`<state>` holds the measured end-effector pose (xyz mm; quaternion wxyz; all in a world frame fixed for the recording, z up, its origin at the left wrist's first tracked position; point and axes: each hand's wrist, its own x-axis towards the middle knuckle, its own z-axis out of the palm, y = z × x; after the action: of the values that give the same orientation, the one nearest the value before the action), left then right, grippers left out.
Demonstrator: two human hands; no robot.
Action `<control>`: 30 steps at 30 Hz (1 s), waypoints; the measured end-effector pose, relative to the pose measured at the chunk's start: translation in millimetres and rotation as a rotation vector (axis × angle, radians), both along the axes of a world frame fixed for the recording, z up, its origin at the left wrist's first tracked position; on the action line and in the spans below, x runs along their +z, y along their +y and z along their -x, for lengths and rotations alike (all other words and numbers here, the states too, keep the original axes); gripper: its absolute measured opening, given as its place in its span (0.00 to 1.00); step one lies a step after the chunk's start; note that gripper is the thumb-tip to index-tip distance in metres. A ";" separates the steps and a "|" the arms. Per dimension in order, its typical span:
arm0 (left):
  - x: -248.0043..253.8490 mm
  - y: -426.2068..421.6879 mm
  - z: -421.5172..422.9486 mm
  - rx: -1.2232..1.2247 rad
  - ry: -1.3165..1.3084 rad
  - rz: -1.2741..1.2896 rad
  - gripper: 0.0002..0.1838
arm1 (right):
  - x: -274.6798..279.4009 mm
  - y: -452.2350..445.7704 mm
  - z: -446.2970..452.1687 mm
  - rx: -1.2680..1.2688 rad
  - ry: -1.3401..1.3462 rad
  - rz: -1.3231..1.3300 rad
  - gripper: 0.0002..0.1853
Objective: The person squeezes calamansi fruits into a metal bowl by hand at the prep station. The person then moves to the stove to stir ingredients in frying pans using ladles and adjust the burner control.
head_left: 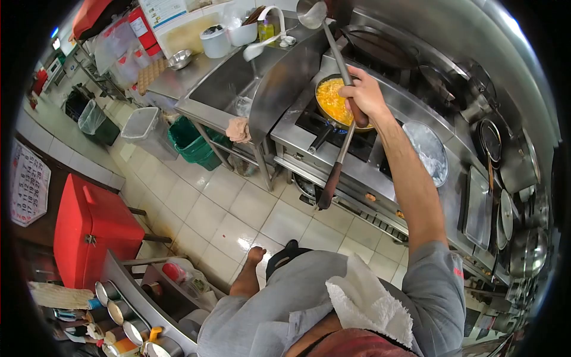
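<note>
While the right hand (364,94) pinched a ladle (338,52) in closed fingers, a pan (321,138) of yellow food (331,98) sat below it on the stove (289,132); the left hand (256,254) hung well apart, fingers curled in.

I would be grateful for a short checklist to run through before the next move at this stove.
1. Ladle held in the right hand: ok.
2. Blue flame lit at the pan: ok.
3. Left hand away from the flame: ok.
4. Second utensil kept within the front edge of the stove: not ok, its handle juts past.
5. Yellow food cooked through: cannot tell.
</note>
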<state>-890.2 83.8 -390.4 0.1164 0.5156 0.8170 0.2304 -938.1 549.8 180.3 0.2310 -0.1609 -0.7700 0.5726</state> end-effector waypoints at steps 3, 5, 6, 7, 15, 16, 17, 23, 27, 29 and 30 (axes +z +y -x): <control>0.0 -11.7 -8.6 -0.013 -0.027 -0.081 0.10 | -17.0 7.6 -50.8 0.040 0.134 0.247 0.33; -6.2 -6.9 -3.5 -0.097 0.003 0.280 0.12 | -23.1 3.8 -105.2 -0.006 0.145 0.303 0.33; -4.6 -2.0 -0.9 -0.138 -0.030 0.351 0.13 | -26.6 1.6 -133.0 -0.038 0.139 0.376 0.34; -4.4 2.9 1.4 -0.178 -0.060 0.427 0.13 | -30.7 -1.3 -161.1 -0.069 0.137 0.452 0.34; 18.3 100.9 27.8 0.264 -0.652 0.319 0.12 | -67.6 -7.9 -344.7 -0.457 0.001 0.403 0.34; 23.5 116.8 29.4 0.240 -0.649 0.264 0.15 | -70.2 -5.2 -361.7 -0.509 -0.013 0.402 0.34; 27.5 132.5 28.9 0.228 -0.646 0.268 0.15 | -73.7 -1.5 -376.9 -0.522 -0.010 0.402 0.34; 40.9 189.2 2.7 0.341 -0.794 0.239 0.22 | -83.2 11.0 -436.1 -0.661 -0.108 0.321 0.36; 39.3 184.6 -15.3 0.277 -0.800 0.288 0.22 | -85.9 13.2 -456.1 -0.680 -0.118 0.329 0.36; 36.0 172.9 -20.4 0.208 -0.678 0.427 0.20 | -85.9 13.5 -462.5 -0.676 -0.130 0.333 0.35; 41.0 164.8 -22.8 0.164 -0.667 0.406 0.19 | -86.4 13.7 -464.5 -0.668 -0.143 0.337 0.35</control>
<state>-867.3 248.7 -349.4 0.4560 0.3120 0.8018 0.2276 -473.6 563.5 93.9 0.3211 -0.4784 -0.5844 0.5715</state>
